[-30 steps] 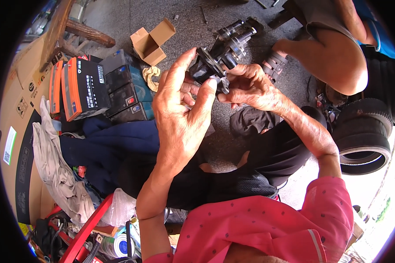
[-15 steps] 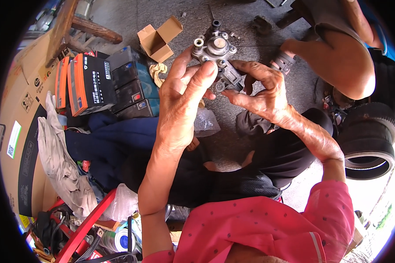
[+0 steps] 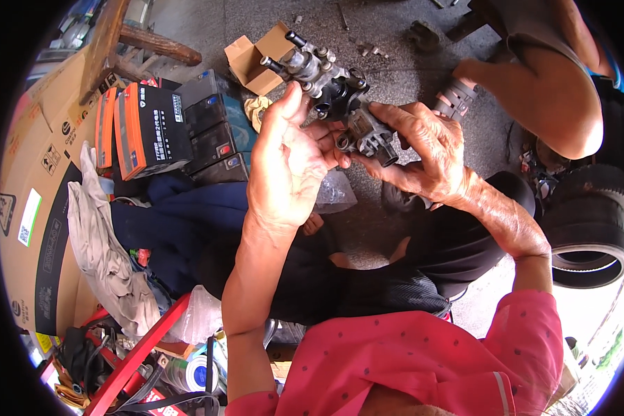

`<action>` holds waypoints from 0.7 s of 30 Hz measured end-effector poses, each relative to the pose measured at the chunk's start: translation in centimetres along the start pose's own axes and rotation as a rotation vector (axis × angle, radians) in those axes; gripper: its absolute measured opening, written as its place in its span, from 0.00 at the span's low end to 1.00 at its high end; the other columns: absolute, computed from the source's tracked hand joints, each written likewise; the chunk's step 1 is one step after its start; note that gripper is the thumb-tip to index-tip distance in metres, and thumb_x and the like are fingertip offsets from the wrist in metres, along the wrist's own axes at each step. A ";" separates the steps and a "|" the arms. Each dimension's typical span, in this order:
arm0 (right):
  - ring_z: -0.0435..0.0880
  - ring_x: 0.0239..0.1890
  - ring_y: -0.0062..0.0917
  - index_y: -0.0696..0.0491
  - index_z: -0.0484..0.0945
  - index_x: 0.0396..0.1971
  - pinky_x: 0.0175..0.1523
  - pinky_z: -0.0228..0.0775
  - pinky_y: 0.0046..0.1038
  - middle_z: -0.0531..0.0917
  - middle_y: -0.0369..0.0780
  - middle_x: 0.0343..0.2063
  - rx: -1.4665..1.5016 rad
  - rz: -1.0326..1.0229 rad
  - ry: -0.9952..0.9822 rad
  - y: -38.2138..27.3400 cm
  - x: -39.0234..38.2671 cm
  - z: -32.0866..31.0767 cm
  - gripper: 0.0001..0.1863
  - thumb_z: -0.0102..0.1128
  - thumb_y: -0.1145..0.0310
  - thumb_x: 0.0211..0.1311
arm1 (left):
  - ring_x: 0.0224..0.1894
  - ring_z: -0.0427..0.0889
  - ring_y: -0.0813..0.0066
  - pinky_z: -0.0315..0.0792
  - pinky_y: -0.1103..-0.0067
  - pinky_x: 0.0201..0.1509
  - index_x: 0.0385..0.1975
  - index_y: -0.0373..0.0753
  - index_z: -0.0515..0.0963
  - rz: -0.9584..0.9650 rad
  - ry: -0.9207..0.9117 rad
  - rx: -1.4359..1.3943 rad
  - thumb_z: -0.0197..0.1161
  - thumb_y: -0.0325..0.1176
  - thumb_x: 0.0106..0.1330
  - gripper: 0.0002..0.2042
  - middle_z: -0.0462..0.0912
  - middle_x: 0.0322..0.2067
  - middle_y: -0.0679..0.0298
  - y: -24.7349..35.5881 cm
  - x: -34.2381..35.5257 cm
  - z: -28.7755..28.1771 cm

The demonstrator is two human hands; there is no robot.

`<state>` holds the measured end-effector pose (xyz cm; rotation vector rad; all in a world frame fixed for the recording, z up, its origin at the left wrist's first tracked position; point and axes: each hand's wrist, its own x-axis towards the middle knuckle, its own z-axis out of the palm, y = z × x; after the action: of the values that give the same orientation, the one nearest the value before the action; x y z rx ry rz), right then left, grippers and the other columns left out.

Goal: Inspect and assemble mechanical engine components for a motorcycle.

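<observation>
Both hands are raised in front of my lap around a small engine part that looks like a throttle body [image 3: 338,93]. Its upper end is silver metal with two pipe stubs pointing to the far left; the middle is black, and the near end is a grey block with dark fittings. My left hand [image 3: 284,170] is turned palm up, with its thumb along the metal side and its fingers curled beneath, partly hidden. At the near-right end, my right hand [image 3: 423,149] pinches the grey block between thumb and fingers.
An opened small cardboard box [image 3: 258,62] lies on the floor beyond, near crumpled tan paper [image 3: 258,111]. Orange-and-black batteries [image 3: 152,132] stand left. A clear plastic bag [image 3: 335,193] lies below my hands. Another person's leg [image 3: 534,104] is at far right, above stacked tyres [image 3: 586,229].
The throttle body has been turned over and tilted; its round cover no longer faces up and its black middle now shows. My left thumb has shifted and its palm has opened upward.
</observation>
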<state>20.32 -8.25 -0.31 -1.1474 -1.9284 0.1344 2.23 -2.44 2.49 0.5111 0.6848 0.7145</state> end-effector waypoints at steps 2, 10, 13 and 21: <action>0.80 0.26 0.30 0.59 0.73 0.47 0.28 0.75 0.26 0.78 0.41 0.31 -0.006 -0.021 -0.002 0.3 -0.2 0.1 0.33 0.71 0.65 0.37 | 0.37 0.75 0.71 0.69 0.76 0.34 0.48 0.40 0.68 -0.029 -0.003 -0.015 0.49 0.54 0.64 0.24 0.76 0.39 0.60 -0.1 0.0 0.0; 0.77 0.22 0.28 0.60 0.72 0.48 0.25 0.72 0.28 0.73 0.39 0.25 0.047 -0.036 -0.028 0.6 -0.5 0.1 0.32 0.66 0.57 0.43 | 0.34 0.76 0.72 0.70 0.73 0.32 0.45 0.43 0.71 -0.182 0.072 -0.086 0.51 0.57 0.62 0.24 0.77 0.35 0.64 -0.6 0.4 -0.8; 0.77 0.22 0.28 0.59 0.72 0.48 0.25 0.71 0.28 0.73 0.39 0.25 0.037 -0.045 -0.048 0.5 -0.7 0.0 0.32 0.66 0.57 0.43 | 0.35 0.76 0.73 0.70 0.74 0.34 0.45 0.43 0.71 -0.182 0.062 -0.110 0.50 0.57 0.62 0.23 0.77 0.35 0.64 -0.6 0.3 -0.9; 0.80 0.25 0.30 0.61 0.71 0.50 0.28 0.73 0.28 0.77 0.42 0.28 0.016 0.002 -0.095 0.5 -0.7 0.1 0.33 0.69 0.63 0.41 | 0.42 0.75 0.70 0.69 0.72 0.39 0.45 0.42 0.72 -0.051 0.030 -0.018 0.50 0.53 0.64 0.21 0.77 0.41 0.61 -0.4 0.0 -0.6</action>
<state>20.72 -8.49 -1.08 -1.1504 -2.0060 0.2075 1.98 -2.62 1.80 0.4658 0.7162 0.6804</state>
